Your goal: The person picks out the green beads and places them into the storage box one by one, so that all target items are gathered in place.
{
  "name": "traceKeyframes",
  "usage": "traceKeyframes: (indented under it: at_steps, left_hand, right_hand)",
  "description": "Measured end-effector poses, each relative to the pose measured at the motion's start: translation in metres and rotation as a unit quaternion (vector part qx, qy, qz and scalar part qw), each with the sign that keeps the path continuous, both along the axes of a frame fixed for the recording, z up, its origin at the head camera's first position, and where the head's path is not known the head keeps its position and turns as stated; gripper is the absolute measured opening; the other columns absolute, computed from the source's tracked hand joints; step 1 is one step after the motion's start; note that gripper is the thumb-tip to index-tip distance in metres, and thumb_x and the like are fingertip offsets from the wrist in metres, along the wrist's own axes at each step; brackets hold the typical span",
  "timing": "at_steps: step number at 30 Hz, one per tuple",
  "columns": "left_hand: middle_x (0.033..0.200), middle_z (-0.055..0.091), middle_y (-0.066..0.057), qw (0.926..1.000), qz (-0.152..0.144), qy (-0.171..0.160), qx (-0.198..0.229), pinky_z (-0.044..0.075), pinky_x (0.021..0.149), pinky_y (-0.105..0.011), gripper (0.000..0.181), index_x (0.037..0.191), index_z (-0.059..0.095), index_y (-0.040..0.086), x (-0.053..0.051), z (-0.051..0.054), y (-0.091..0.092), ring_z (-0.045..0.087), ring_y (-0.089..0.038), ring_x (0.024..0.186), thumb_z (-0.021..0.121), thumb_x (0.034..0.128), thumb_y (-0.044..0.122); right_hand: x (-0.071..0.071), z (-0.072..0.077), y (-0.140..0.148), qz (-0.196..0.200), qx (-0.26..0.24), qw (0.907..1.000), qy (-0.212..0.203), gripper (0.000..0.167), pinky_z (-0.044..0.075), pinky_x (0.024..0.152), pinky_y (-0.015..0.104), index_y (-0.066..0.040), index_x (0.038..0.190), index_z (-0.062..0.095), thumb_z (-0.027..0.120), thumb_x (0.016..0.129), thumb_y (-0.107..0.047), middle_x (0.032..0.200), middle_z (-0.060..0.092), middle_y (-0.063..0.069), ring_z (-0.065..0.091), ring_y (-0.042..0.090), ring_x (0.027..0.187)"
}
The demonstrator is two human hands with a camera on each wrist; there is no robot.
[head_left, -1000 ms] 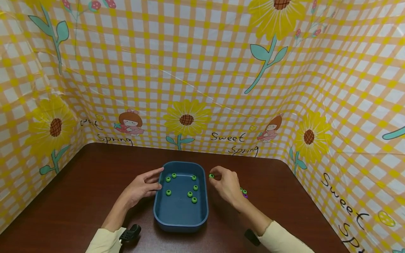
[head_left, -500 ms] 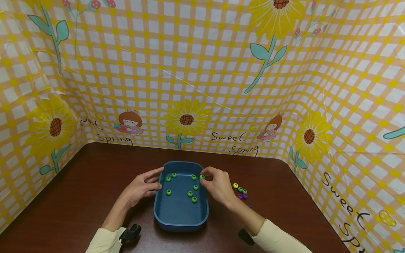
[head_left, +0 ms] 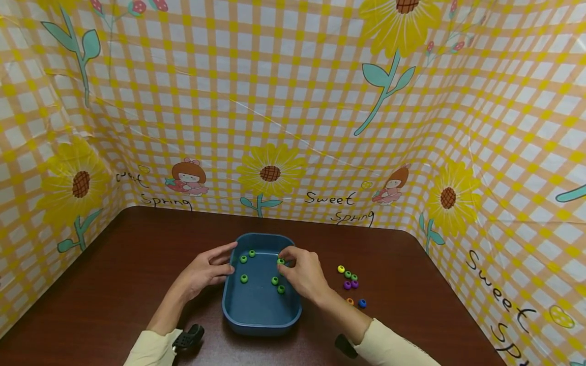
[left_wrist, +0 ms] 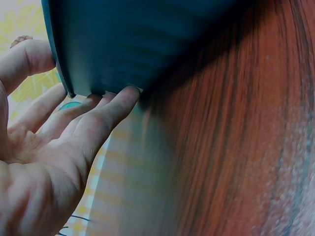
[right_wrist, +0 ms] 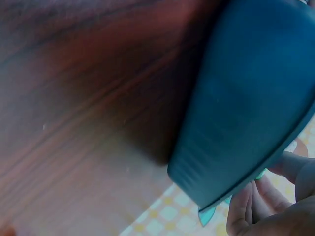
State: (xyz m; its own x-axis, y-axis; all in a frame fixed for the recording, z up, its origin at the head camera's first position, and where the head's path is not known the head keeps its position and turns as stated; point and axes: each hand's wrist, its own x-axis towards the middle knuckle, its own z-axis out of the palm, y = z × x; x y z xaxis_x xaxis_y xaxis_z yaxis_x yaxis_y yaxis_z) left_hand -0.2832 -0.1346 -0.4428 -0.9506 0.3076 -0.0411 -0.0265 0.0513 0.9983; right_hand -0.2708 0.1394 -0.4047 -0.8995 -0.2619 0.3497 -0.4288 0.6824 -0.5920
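A dark blue rectangular tray (head_left: 256, 325) stands on the table with several green beads (head_left: 244, 278) scattered inside. My left hand (head_left: 208, 269) rests against the tray's left side, its fingers nearly straight; the left wrist view shows the fingertips (left_wrist: 129, 93) touching the outer wall. Over the tray's right part, my right hand (head_left: 304, 272) pinches a green bead (head_left: 281, 262) between thumb and index finger. In the right wrist view only a sliver of that bead (right_wrist: 260, 174) shows beyond the tray rim. Another bead near it is hidden by the right hand.
Right of the tray lie loose beads: a yellow bead (head_left: 341, 269), green beads (head_left: 348, 274), purple beads (head_left: 347, 285), an orange bead (head_left: 350, 301) and a blue bead (head_left: 362, 303). Checked, flower-printed cloth (head_left: 274, 117) walls the brown table (head_left: 137, 264) at the back and sides.
My right hand has carried the green bead leftward from beside the tray, across its right rim, to above the inside. More loose beads have come into view. The left hand stays put.
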Motion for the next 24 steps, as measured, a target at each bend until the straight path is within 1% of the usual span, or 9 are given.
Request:
traceKeyframes:
  at_steps: [5,9,13,17,24]
  left_hand:
    - [0.157,0.04,-0.026,1.0,-0.008,0.003,0.004,0.057,0.096,-0.045,0.065,0.158,0.037,0.01,0.0,0.0,-0.001,0.054,-0.042,0.134,0.063,0.0982,0.003]
    - [0.157,0.041,-0.026,0.9999,-0.01,0.004,0.006,0.057,0.096,-0.045,0.065,0.158,0.037,0.01,-0.001,-0.001,-0.001,0.056,-0.042,0.133,0.063,0.0981,0.004]
    - [0.158,0.039,-0.026,0.9999,-0.013,0.004,0.008,0.057,0.096,-0.044,0.066,0.158,0.037,0.01,-0.001,-0.001,-0.001,0.055,-0.042,0.133,0.063,0.0977,0.004]
    - [0.158,0.038,-0.026,0.9997,-0.02,0.006,0.01,0.057,0.096,-0.045,0.066,0.158,0.036,0.009,-0.001,-0.001,-0.001,0.055,-0.043,0.133,0.063,0.098,0.004]
    - [0.158,0.039,-0.026,0.9997,-0.018,0.007,0.011,0.056,0.097,-0.045,0.066,0.158,0.036,0.01,0.0,-0.001,-0.002,0.055,-0.042,0.134,0.063,0.0982,0.004]
  right_hand:
    - [0.003,-0.005,-0.004,0.014,0.016,0.9998,-0.004,0.01,0.054,0.063,0.024,-0.012,0.1,0.075,0.075,0.09,-0.012,0.095,0.076,0.007,0.067,0.013,0.076]
    - [0.004,-0.01,-0.006,0.014,0.026,0.9996,0.0,0.01,0.055,0.065,0.023,-0.013,0.1,0.075,0.075,0.09,-0.013,0.095,0.077,0.005,0.068,0.012,0.078]
    - [0.006,-0.015,-0.007,0.013,0.037,0.9992,0.002,0.011,0.053,0.068,0.023,-0.011,0.101,0.075,0.075,0.091,-0.013,0.093,0.075,0.004,0.067,0.016,0.084]
    - [0.007,-0.02,-0.008,0.011,0.056,0.9983,0.011,0.011,0.05,0.07,0.026,-0.01,0.101,0.075,0.075,0.091,-0.014,0.093,0.075,0.003,0.061,0.02,0.09]
    - [0.009,-0.023,-0.01,0.011,0.063,0.9976,0.026,0.011,0.048,0.069,0.026,-0.011,0.1,0.075,0.076,0.09,-0.016,0.092,0.074,0.003,0.061,0.022,0.09]
